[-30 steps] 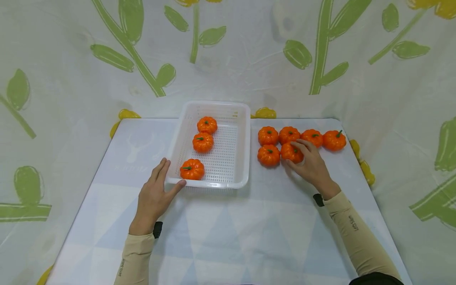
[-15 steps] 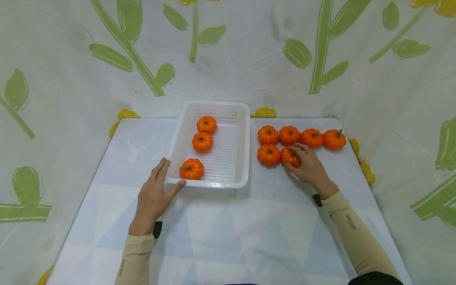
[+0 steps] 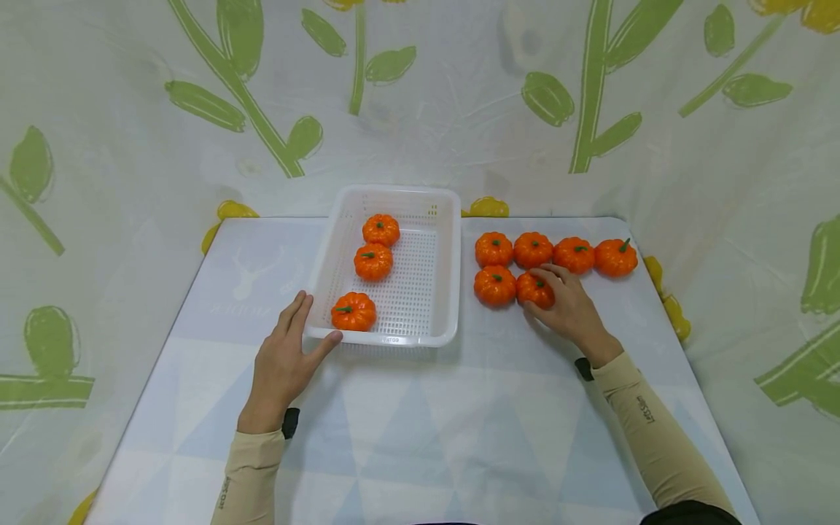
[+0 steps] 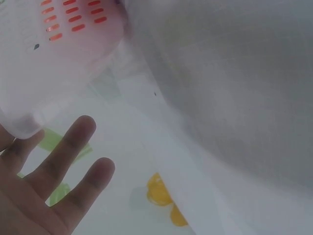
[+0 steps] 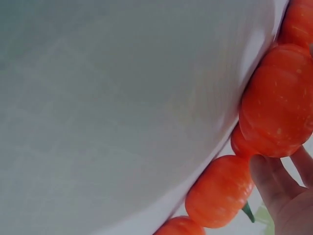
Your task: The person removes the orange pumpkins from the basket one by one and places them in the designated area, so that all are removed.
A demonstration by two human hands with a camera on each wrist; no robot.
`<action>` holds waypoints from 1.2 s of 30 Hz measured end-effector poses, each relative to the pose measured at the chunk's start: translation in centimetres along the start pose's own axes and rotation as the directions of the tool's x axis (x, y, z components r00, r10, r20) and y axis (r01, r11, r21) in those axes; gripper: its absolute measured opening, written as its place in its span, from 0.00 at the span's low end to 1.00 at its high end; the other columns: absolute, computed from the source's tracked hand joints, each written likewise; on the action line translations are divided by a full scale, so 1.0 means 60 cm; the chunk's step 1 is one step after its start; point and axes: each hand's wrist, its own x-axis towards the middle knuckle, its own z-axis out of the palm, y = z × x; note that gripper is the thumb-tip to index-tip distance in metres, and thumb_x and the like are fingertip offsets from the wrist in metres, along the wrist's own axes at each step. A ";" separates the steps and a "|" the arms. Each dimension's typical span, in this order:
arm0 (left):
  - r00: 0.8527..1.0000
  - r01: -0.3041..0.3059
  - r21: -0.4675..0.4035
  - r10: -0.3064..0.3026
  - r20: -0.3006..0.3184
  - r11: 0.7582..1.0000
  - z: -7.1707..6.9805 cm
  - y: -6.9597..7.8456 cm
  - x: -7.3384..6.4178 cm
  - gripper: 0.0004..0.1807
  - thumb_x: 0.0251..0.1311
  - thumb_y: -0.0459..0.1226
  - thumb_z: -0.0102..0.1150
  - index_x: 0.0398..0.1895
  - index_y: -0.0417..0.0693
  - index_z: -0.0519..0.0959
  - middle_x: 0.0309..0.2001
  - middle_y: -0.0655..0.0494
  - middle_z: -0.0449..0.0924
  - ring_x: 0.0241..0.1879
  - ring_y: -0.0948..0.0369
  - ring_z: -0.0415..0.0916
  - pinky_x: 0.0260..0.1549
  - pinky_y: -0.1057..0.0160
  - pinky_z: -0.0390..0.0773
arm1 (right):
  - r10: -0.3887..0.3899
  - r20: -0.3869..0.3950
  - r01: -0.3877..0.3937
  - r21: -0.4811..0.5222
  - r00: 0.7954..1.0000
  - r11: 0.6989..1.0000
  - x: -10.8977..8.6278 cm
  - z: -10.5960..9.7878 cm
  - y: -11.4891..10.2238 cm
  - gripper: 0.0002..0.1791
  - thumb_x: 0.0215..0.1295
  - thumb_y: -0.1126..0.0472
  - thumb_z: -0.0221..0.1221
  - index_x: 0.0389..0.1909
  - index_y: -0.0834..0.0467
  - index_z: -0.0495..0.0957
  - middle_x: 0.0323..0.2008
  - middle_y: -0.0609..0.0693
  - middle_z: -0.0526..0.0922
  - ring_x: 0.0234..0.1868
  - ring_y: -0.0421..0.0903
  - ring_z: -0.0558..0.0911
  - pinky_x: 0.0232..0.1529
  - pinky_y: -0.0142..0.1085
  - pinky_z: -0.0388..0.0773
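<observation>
A small orange toy pumpkin [image 3: 534, 290] with a green stem sits at the right end of the front row. My right hand [image 3: 569, 310] holds it from its right side, fingers over the far side and thumb at the near side. In the right wrist view, the fingers [image 5: 269, 178] reach the underside of a large-looking pumpkin [image 5: 276, 103]. At the front left corner of a white plastic basket [image 3: 420, 340], my left hand [image 3: 284, 364] rests with straight, spread fingers, thumb at the front rim. The left wrist view shows those fingers [image 4: 80, 196] beside the basket wall [image 4: 49, 83].
Inside the basket lie three pumpkins, one near the front [image 3: 354, 312]. Right of it stand several more in two rows, including a front-left pumpkin [image 3: 495, 286] and a far-right pumpkin [image 3: 615, 258]. A patterned cloth [image 3: 420, 430] covers the table; a leaf-print curtain [image 3: 446, 138] hangs behind.
Over the first half second, my right hand shifted slightly left and drew closer around the front-row pumpkin. It has held still since. The left hand and basket stay in place.
</observation>
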 end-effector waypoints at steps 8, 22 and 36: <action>1.000 0.015 0.003 -0.015 0.014 1.000 -0.003 0.002 0.000 0.51 0.61 0.62 0.63 0.80 0.47 0.57 0.78 0.47 0.57 0.67 0.39 0.68 0.49 0.36 0.77 | -0.019 -0.039 0.021 0.029 0.999 0.999 0.009 -0.015 -0.011 0.35 0.60 0.53 0.72 0.66 0.59 0.73 0.70 0.60 0.67 0.70 0.62 0.64 0.66 0.63 0.65; 1.000 0.019 0.014 -0.019 0.017 1.000 -0.001 0.003 0.001 0.51 0.62 0.62 0.62 0.80 0.47 0.57 0.78 0.47 0.56 0.68 0.40 0.67 0.51 0.35 0.75 | -0.132 -0.161 0.147 0.086 0.978 0.985 0.035 -0.025 -0.046 0.31 0.61 0.56 0.70 0.64 0.60 0.75 0.69 0.58 0.70 0.70 0.60 0.66 0.65 0.61 0.67; 1.000 0.007 0.001 -0.007 0.008 1.000 0.002 0.001 0.002 0.51 0.62 0.62 0.63 0.80 0.47 0.57 0.78 0.47 0.57 0.68 0.40 0.67 0.51 0.33 0.75 | -0.296 -0.197 0.327 0.149 0.935 0.933 0.075 -0.012 -0.145 0.31 0.63 0.57 0.68 0.66 0.58 0.74 0.70 0.52 0.70 0.69 0.53 0.69 0.62 0.53 0.74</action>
